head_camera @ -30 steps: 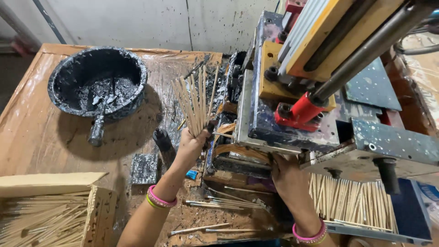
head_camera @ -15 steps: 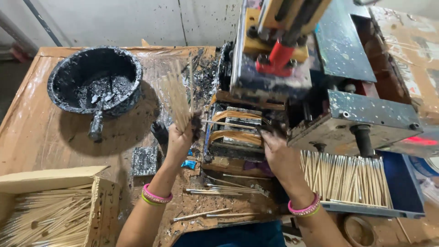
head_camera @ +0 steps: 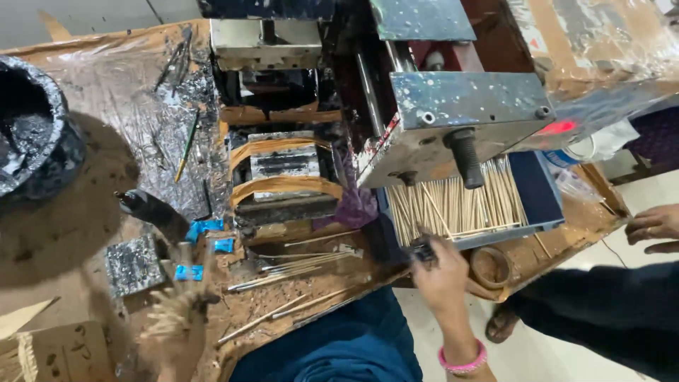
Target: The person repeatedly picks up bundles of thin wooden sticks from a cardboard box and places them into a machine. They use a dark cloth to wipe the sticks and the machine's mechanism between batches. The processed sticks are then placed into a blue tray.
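Sticks (head_camera: 170, 322), a thin pale bundle of them, sit in our left hand (head_camera: 173, 332) down at the lower left, and the whole thing is motion-blurred so we can only say the grip looks wrapped around the bunch. Our right hand (head_camera: 440, 272) is out by the near edge of the blue tray (head_camera: 541, 194), with the grip pinched narrow on a small dark object (head_camera: 423, 251) that we can't make out. That tray is packed with more pale sticks (head_camera: 453, 205) lying side by side, right under the metal block of the paint-spattered machine (head_camera: 460, 120). A few loose coated sticks (head_camera: 297, 265) lie on the messy table (head_camera: 78, 233) in front of the machine's orange bands (head_camera: 283, 185). Off to the far left there's a black bowl (head_camera: 35, 141) caked in dark paste. Another person's hand (head_camera: 654, 226) shows at the right edge.
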